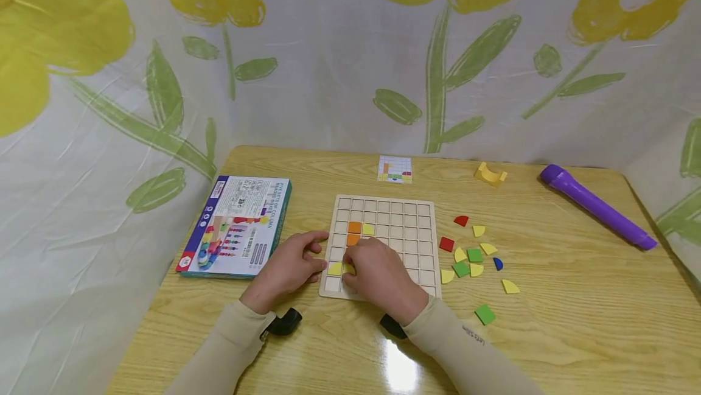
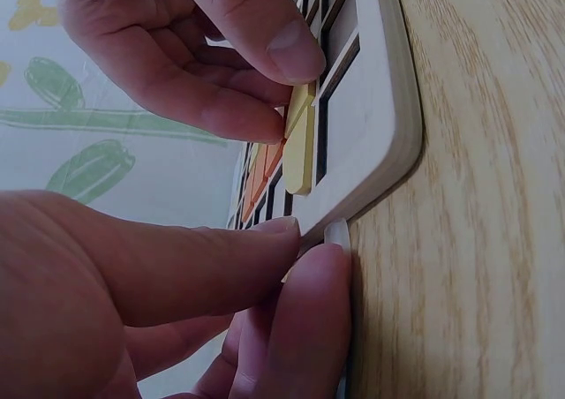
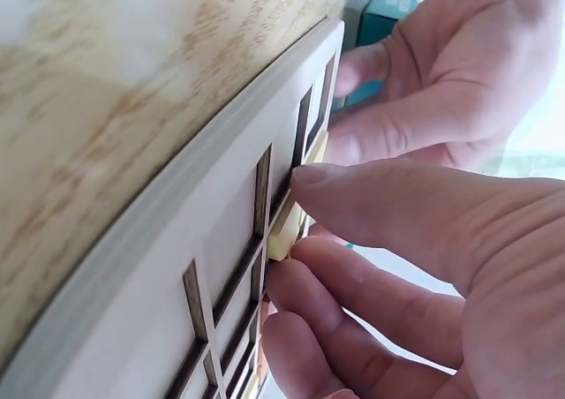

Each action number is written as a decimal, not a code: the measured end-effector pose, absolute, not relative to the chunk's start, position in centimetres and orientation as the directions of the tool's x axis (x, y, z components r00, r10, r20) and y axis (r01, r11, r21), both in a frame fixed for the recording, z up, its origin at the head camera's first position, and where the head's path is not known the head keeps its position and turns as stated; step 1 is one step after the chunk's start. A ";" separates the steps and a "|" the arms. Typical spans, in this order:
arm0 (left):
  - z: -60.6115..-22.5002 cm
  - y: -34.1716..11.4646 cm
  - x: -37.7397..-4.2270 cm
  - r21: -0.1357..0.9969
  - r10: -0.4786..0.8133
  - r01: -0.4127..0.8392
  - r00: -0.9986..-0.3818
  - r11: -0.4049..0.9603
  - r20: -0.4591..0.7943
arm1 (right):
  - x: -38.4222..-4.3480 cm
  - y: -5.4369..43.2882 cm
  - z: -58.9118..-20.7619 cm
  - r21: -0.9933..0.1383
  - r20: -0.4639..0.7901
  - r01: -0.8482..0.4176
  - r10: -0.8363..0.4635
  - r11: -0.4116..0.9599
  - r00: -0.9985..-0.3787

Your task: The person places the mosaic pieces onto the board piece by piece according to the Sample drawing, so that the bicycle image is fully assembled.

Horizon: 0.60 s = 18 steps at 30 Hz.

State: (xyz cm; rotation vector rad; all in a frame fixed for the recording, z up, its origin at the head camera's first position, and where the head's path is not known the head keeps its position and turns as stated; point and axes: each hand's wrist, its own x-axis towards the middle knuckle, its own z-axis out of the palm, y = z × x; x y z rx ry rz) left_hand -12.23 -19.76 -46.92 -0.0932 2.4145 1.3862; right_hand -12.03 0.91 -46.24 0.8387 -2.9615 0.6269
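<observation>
A pale wooden grid board (image 1: 413, 200) lies in front of me. My right hand (image 1: 380, 273) is over its lower left part, where thumb and fingers pinch a yellow tile (image 3: 282, 231) at a cell. Directly left of that sits another yellow tile (image 1: 334, 269); in the left wrist view its end looks rounded (image 2: 300, 165). Two orange tiles (image 1: 355, 227) and one more yellow tile (image 1: 369, 229) sit higher on the grid. My left hand (image 1: 290, 264) rests beside the board, its thumb and fingertips touching the left edge, fingers loosely bent.
Loose red, yellow, green and blue tiles (image 1: 474, 255) lie right of the board. A small pattern card (image 1: 395, 170) lies behind it. A boxed bead set (image 1: 235, 224) is at left. A yellow curved block (image 1: 490, 174) and a purple tube (image 1: 597, 206) lie at the back right.
</observation>
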 end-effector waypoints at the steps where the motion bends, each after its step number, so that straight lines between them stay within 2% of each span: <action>1: -46.9 -19.8 -12.2 0.823 0.118 -0.228 -0.935 0.520 -0.333 | -12.0 0.9 -46.2 -0.374 0.106 -0.505 -0.506 0.777 -0.856; 18: -47.0 -19.7 -12.3 0.797 0.121 -0.202 -0.938 0.569 -0.324 | -12.0 1.0 -46.2 -0.370 0.112 -0.522 -0.521 0.768 -0.846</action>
